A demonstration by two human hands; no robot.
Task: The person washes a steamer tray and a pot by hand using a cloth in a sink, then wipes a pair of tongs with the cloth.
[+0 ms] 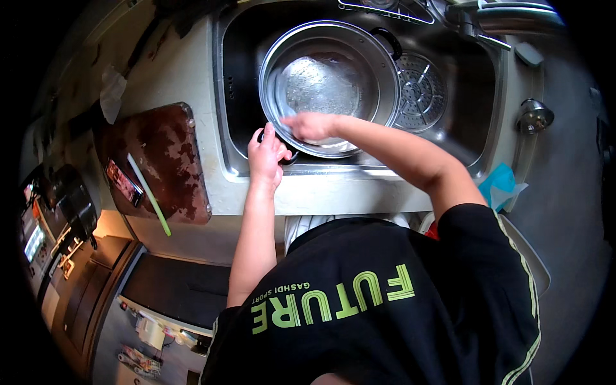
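Observation:
A wide stainless steel pot [380,72] with black handles stands in the sink basin [464,96], wet inside, with what looks like a little water at its bottom. My left hand [268,154] grips the pot's near-left black handle from outside the rim. Inside the pot, close to its near-left wall, is my right hand [310,126], blurred; whether it holds anything there cannot be made out. A round perforated metal steamer plate [419,91] lies in the basin to the right of the pot, partly covered by the pot's rim.
Left of the sink, a worn brown board [175,168] carries a phone [124,182] and a pale green stick-like item [149,195]. The faucet [474,24] and a wire rack [385,10] are at the back. At right are a metal strainer [535,116] and a blue bag [498,185].

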